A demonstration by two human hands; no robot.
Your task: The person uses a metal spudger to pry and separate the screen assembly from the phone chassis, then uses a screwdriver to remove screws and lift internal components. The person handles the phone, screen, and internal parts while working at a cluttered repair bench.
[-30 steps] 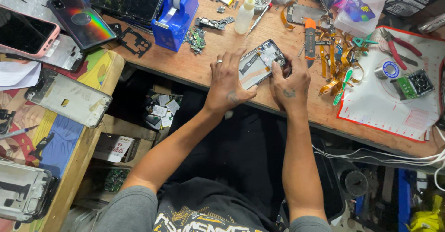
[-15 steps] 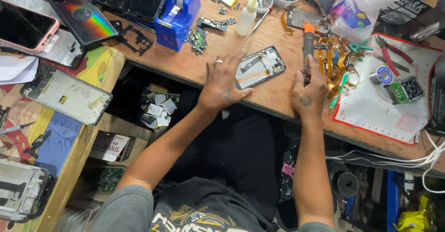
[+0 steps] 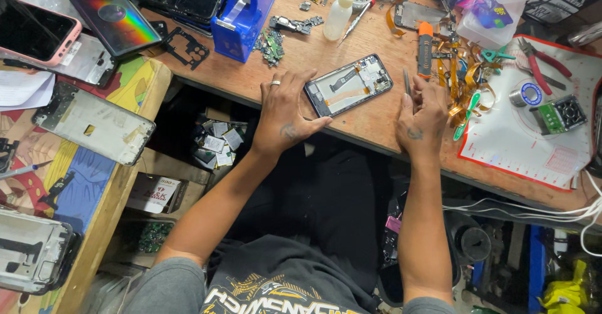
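Note:
An opened phone body (image 3: 348,85) lies on the wooden workbench (image 3: 370,126), its inner parts and flex cables showing. My left hand (image 3: 284,112) rests flat on the bench just left of it, fingers spread, thumb touching the phone's lower left corner; a ring is on one finger. My right hand (image 3: 421,116) is to the right of the phone, fingers curled around thin metal tweezers (image 3: 407,83) that point away from me. An orange-handled tool (image 3: 425,49) lies just beyond that hand.
A blue tape dispenser (image 3: 243,10), a small glue bottle (image 3: 338,14), loose flex cables (image 3: 461,75), red pliers (image 3: 539,60) and a white mat (image 3: 533,132) crowd the bench. Phones and screens (image 3: 94,122) cover a side table at left. Cables (image 3: 533,210) hang below.
My right hand left the phone, moved right and picked up the tweezers. My left hand slid off the phone to rest beside it. The camera shifted slightly.

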